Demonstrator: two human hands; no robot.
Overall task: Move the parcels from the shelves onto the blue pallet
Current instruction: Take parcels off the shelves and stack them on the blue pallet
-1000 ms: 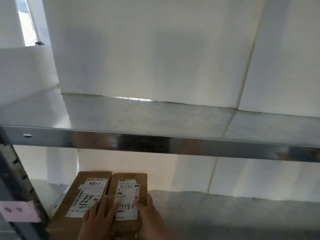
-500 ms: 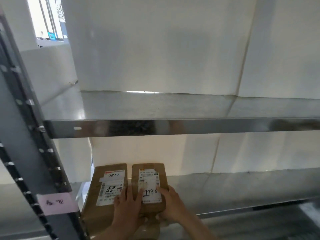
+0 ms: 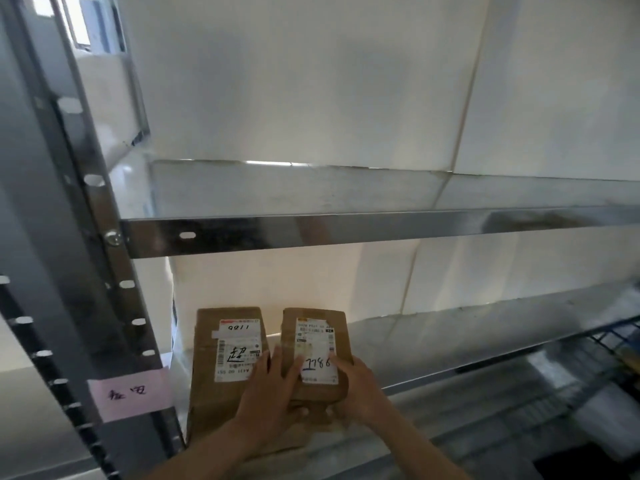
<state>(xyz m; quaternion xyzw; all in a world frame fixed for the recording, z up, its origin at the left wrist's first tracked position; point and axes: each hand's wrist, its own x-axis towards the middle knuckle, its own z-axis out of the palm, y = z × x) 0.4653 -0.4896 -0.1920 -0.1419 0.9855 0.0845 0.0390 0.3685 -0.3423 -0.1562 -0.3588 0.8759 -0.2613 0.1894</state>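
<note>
Your left grip [image 3: 273, 393] and right grip [image 3: 353, 386] both clasp the cardboard parcel [image 3: 322, 337] at its 6 o'clock end; it looks light and stiff, so hold its long sides.

Two parcels [image 3: 228, 355] side by side on lower shelf [image 3: 450, 341].

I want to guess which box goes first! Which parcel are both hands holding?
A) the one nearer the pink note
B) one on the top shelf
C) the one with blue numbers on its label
C: the left hand and right hand both grip the parcel with blue numbers, the one farther from the pink note.
</note>
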